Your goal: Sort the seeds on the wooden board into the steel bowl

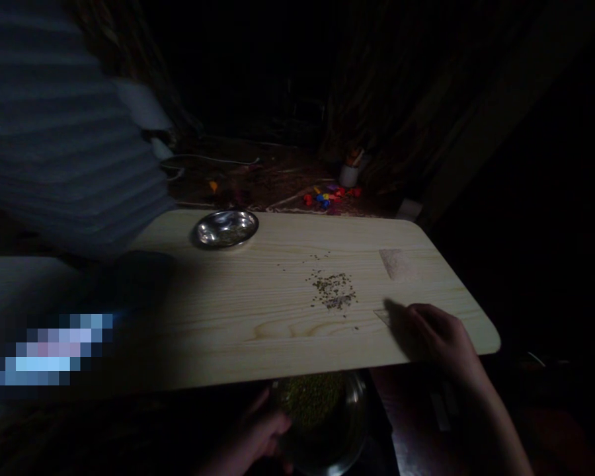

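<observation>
My left hand (265, 426) is closed on the rim of a steel bowl (356, 413), which sits below the table's near edge. Small green beans (317, 396) fill much of it. Over the near right part of the table, my right hand (441, 337) is curled with its fingers together; whether it pinches anything is hidden. A thin pale triangular shape (383, 317) lies just left of its fingertips. Farther left, a loose patch of small greenish-brown grains (333, 291) is scattered on the wooden tabletop (268, 291). Dim light hides finer detail.
A shallow metal dish (228, 229) with some grains stands at the table's far left. A pale patterned patch (396, 263) lies at the right. Beyond the table are colourful small pieces (327, 196) and a white cup (348, 175). Grey ribbed fabric (64, 132) fills the upper left.
</observation>
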Tool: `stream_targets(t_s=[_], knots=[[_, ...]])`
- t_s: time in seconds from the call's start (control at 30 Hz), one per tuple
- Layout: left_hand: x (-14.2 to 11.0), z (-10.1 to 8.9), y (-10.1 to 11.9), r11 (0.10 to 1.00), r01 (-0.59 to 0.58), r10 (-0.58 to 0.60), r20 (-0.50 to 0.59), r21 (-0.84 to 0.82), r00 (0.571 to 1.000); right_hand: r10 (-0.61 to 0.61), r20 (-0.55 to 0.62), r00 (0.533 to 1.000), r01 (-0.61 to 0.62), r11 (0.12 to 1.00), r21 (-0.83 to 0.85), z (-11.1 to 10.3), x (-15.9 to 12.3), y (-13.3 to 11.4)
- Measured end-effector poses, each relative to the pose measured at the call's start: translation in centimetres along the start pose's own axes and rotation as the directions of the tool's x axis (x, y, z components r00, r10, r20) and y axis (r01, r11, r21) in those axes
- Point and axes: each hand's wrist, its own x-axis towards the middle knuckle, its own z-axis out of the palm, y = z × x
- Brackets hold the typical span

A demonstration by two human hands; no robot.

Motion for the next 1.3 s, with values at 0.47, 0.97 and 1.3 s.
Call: stream_targets(t_s=[0.47, 0.97, 1.3], knots=[[-0.7, 0.0, 0.3, 1.0, -0.024, 0.024, 0.029, 0.003, 0.999, -0.021, 0.054, 0.998, 0.015, 0.994, 0.107, 3.3, -2.5, -3.2], [-0.7, -0.5, 0.1, 1.0, -0.02, 0.02, -0.007, 0.005, 1.0, -0.092, 0.022, 0.996, 0.092, 0.996, -0.01, 7.0, 0.2, -4.6], [-2.3, 0.3, 1.7, 0.994, -0.08, 0.08, 0.005, 0.077, 0.997, -0.118, 0.036, 0.992, 0.116, 0.991, 0.066, 7.3, 0.9, -5.8]])
